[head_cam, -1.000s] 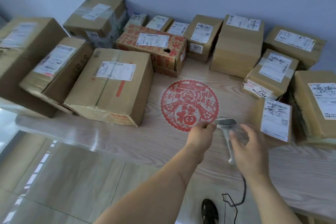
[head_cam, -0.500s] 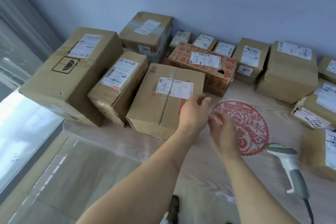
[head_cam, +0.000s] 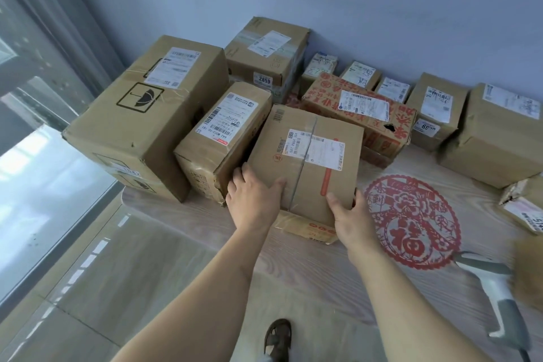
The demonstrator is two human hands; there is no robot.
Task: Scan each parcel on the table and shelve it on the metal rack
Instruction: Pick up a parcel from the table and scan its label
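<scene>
A wooden table (head_cam: 338,288) crowded with cardboard parcels. Both hands grasp one mid-sized parcel (head_cam: 305,161) at the table's near edge: left hand (head_cam: 252,200) wrapped around its left corner, right hand (head_cam: 349,214) clasping its right corner. A barcode scanner (head_cam: 493,291) lies well apart, at right.

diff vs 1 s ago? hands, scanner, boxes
Both hands left the scanner, which now lies alone on the table, and moved left to the taped box with the red stripe. The left hand grips its near left corner and the right hand its near right corner. The box hasn't visibly moved from its spot. The other parcels and the red paper-cut stayed put.
</scene>
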